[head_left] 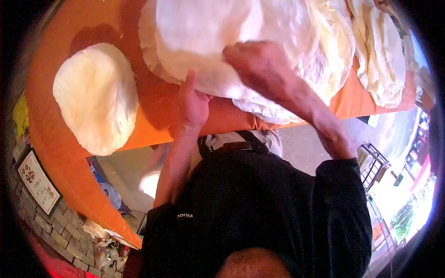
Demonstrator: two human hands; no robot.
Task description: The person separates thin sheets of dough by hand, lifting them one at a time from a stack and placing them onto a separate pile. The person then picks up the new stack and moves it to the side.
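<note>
A stack of wide, pale flatbreads (282, 28) lies at the front edge of an orange-covered table (157, 109). At the stack's left lower rim is my left hand (193, 105), its thumb on top of the top flatbread (204, 76) and its other fingers mostly hidden at the edge. Curled closed, my right hand (257, 60) hangs over the middle of that same bread. Its fingertips are blurred and turned away, so anything pinched in them does not show. A single oval flatbread (97, 99) lies apart on the left.
Another pile of folded flatbreads (380, 55) is at the right end of the table. A framed sign (39, 182) stands by the brick paving (60, 227) at left. A black metal rack (373, 164) is on the right beyond my arm.
</note>
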